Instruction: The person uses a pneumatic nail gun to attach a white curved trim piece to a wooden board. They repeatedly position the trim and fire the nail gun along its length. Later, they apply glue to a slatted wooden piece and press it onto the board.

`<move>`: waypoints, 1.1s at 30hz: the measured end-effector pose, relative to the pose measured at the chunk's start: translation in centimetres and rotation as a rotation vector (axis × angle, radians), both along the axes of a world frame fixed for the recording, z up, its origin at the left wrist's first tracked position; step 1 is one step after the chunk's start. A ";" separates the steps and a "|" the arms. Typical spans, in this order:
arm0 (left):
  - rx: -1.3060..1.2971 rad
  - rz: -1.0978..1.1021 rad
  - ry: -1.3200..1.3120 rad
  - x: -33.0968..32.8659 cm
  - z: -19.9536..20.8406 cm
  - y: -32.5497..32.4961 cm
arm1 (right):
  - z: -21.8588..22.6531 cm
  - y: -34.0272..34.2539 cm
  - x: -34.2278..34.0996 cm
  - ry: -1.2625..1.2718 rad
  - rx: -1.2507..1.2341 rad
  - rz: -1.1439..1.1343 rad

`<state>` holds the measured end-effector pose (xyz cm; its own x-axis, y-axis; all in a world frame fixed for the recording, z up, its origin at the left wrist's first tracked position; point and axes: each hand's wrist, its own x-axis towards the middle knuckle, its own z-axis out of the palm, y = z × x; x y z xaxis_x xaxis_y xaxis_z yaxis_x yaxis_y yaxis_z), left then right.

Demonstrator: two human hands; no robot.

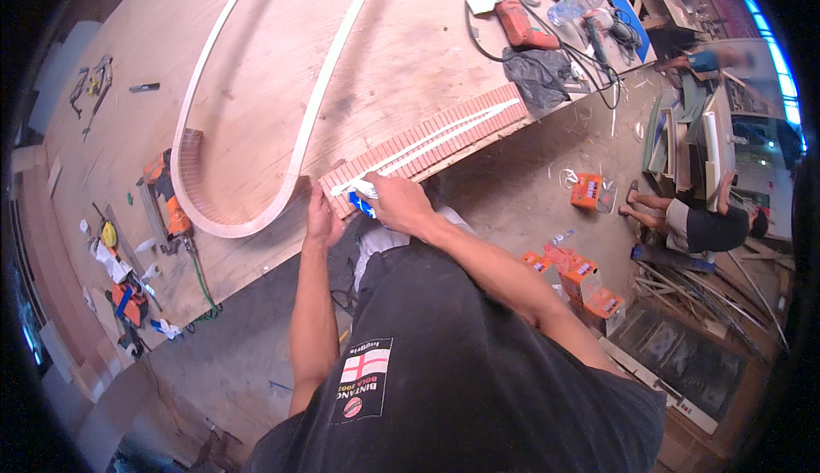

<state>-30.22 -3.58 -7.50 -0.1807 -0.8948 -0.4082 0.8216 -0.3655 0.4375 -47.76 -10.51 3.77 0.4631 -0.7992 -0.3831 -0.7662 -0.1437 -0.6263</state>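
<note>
A slotted wooden strip (pixel 465 138), cut with many narrow crosswise grooves, lies along the table's near edge. White glue (pixel 444 138) runs lengthwise over it in a bead that doubles into a narrow loop at the far right. My left hand (pixel 324 219) grips the strip's left end, thumb up along its edge. Over that same end my right hand (pixel 401 203) is closed round a white and blue glue pack (pixel 362 203), mostly hidden by the fingers. Just left of my hands stands a U-shaped bent wooden band (pixel 229 228), grooved on its inner face.
On the plywood table (pixel 401 63), a red power drill (pixel 518 22), cables, a black plastic bag (pixel 538 78) and a clear bottle (pixel 574 5) crowd the right corner. An orange tool (pixel 171 204) sits beside the band. Orange boxes (pixel 588 191) and another person (pixel 705 225) are at right.
</note>
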 end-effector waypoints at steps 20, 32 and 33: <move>0.376 0.339 -0.416 -2.6 3.7 4.2 | 0.9 -12.8 -17.4 -0.772 0.489 -0.165; 0.568 0.602 -0.512 -9.0 4.8 10.9 | 0.8 -27.6 -18.3 -1.264 0.343 -0.232; 0.594 0.614 -0.530 -9.7 5.2 11.9 | 0.2 -28.6 -18.0 -1.310 0.346 -0.228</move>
<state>-39.95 8.28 -2.32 0.5778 -0.3970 -0.7131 0.6934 -0.2220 0.6855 -65.73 -39.13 3.94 0.5096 -0.8597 0.0349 0.4225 0.2147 -0.8806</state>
